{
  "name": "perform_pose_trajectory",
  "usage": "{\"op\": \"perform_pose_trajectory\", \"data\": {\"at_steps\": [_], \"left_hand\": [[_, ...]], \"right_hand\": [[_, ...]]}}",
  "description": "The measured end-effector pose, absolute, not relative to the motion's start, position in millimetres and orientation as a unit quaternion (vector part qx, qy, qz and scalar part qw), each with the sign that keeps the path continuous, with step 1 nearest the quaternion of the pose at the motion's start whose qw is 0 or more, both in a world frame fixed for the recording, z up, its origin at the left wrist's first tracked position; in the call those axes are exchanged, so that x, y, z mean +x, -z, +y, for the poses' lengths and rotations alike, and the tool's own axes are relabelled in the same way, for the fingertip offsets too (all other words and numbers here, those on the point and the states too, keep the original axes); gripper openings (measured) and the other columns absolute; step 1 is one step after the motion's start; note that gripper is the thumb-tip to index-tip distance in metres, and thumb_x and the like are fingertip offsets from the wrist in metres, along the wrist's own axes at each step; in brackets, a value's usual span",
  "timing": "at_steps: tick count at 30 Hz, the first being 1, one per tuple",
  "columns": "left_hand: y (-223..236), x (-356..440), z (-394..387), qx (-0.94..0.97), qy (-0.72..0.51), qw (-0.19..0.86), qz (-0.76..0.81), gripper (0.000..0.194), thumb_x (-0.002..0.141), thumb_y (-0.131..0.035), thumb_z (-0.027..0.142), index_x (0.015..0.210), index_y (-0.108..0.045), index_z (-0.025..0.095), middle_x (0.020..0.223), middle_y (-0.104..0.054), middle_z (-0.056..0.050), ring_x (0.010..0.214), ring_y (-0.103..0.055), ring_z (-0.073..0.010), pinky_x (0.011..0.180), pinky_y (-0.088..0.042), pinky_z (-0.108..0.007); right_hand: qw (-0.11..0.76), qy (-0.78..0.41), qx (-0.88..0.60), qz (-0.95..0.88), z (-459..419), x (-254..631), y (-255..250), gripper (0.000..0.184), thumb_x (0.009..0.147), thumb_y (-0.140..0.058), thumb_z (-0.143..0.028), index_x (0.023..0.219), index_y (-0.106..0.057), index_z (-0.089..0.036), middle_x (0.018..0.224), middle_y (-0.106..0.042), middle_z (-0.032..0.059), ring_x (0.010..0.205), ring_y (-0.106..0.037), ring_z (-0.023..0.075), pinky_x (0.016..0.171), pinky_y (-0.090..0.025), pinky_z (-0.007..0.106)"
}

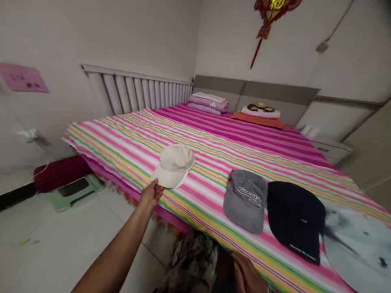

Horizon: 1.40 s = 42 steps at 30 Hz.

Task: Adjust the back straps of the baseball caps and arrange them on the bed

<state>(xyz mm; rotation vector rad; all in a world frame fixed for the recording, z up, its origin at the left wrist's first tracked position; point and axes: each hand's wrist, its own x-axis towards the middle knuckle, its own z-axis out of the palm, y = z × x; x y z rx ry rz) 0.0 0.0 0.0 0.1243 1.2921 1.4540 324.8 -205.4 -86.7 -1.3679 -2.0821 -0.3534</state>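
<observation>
A left hand [152, 194] pinches the brim of a beige baseball cap [174, 165] near the long edge of a striped bedspread [214, 140]. To its right lie a gray cap [245, 201], its white embroidered script unreadable, a black cap [295, 219] and a blurred pale cap [357, 248] at the frame's edge. The right hand [247, 276], cut off below the bedspread beside a dark patterned cloth [191, 260], shows no readable grip.
</observation>
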Motion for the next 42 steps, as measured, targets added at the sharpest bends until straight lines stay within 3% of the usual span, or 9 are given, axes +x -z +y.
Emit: {"op": "perform_pose_trajectory", "data": {"at_steps": [14,17,20,25,27,32,35,39,42], "left_hand": [[-53.5,19.3,1.0,0.13,-0.72,0.582,0.354,0.021,0.065,-0.062,0.005,0.06,-0.046,0.015,0.052,-0.058,0.003,0.047,-0.056,-0.0078,0.053,-0.049,-0.018],[-54.3,36.9,-14.9,0.174,-0.714,0.615,0.287,0.018,0.059,-0.066,0.006,0.071,-0.055,0.015,0.063,-0.065,0.0,0.053,-0.059,-0.0093,0.057,-0.05,-0.02],[-39.9,61.1,-44.1,0.212,-0.673,0.675,0.216,0.043,0.054,-0.067,0.003,0.094,-0.06,0.017,0.075,-0.069,-0.001,0.062,-0.062,-0.0121,0.062,-0.051,-0.023],[2.4,97.2,-103.8,0.2,-0.543,0.79,0.201,0.063,0.047,-0.072,0.004,0.107,-0.06,0.019,0.09,-0.07,-0.003,0.083,-0.063,-0.0188,0.075,-0.05,-0.029],[20.8,105.6,-123.9,0.214,-0.499,0.817,0.195,0.061,0.045,-0.075,0.007,0.104,-0.063,0.019,0.093,-0.069,-0.004,0.087,-0.062,-0.0206,0.075,-0.048,-0.029],[55.5,107.5,-151.5,0.255,-0.42,0.85,0.191,0.059,0.047,-0.078,0.011,0.104,-0.064,0.018,0.085,-0.069,-0.007,0.073,-0.062,-0.0186,0.06,-0.044,-0.025],[61.5,92.4,-149.8,0.226,-0.374,0.884,0.167,0.056,0.047,-0.077,0.013,0.101,-0.065,0.018,0.085,-0.07,-0.006,0.075,-0.063,-0.0207,0.065,-0.046,-0.028],[56.9,61.9,-130.5,0.177,-0.387,0.887,0.18,0.02,0.061,-0.07,0.017,0.081,-0.069,0.015,0.078,-0.071,-0.003,0.073,-0.065,-0.0189,0.075,-0.048,-0.03],[47.6,47.4,-111.8,0.173,-0.415,0.881,0.148,0.014,0.062,-0.068,0.017,0.076,-0.07,0.016,0.074,-0.072,-0.001,0.071,-0.066,-0.0189,0.073,-0.05,-0.029]], "right_hand": [[0.394,0.036,-0.505,-0.767,-199.7,318.6,82.3,0.02,0.085,-0.047,-0.022,0.098,-0.061,-0.018,0.089,-0.071,0.0099,0.079,-0.069,0.0224,0.065,-0.058,0.029],[0.439,-0.09,-0.559,-0.698,-191.0,309.0,67.1,0.024,0.085,-0.049,-0.03,0.104,-0.059,-0.02,0.096,-0.07,0.0106,0.085,-0.068,0.024,0.071,-0.057,0.033],[0.512,-0.258,-0.602,-0.556,-169.6,301.9,32.5,0.043,0.08,-0.055,-0.044,0.115,-0.053,-0.019,0.103,-0.068,0.0134,0.089,-0.066,0.025,0.071,-0.056,0.035],[0.56,-0.582,-0.42,-0.415,-127.3,290.3,-48.4,0.056,0.069,-0.06,-0.061,0.104,-0.061,-0.017,0.108,-0.066,0.0145,0.098,-0.062,0.0264,0.086,-0.047,0.04],[0.561,-0.658,-0.335,-0.373,-116.1,283.5,-67.1,0.061,0.061,-0.066,-0.062,0.103,-0.063,-0.018,0.1,-0.069,0.0114,0.092,-0.064,0.0256,0.082,-0.049,0.038],[0.634,-0.661,-0.271,-0.295,-112.0,272.2,-63.2,0.033,0.057,-0.077,-0.045,0.08,-0.068,-0.023,0.078,-0.073,0.0008,0.083,-0.066,0.022,0.082,-0.049,0.034],[0.623,-0.666,-0.284,-0.297,-126.1,274.2,-50.5,0.03,0.06,-0.077,-0.04,0.082,-0.069,-0.022,0.082,-0.073,0.0041,0.089,-0.065,0.0256,0.085,-0.048,0.038],[0.61,-0.667,-0.312,-0.291,-150.4,280.2,-36.8,0.029,0.065,-0.074,-0.038,0.086,-0.069,-0.019,0.086,-0.073,0.0081,0.089,-0.065,0.0277,0.085,-0.047,0.041],[0.633,-0.651,-0.331,-0.254,-164.7,282.0,-27.0,0.028,0.067,-0.073,-0.037,0.088,-0.069,-0.019,0.085,-0.073,0.0077,0.088,-0.066,0.0268,0.085,-0.047,0.041]]}}
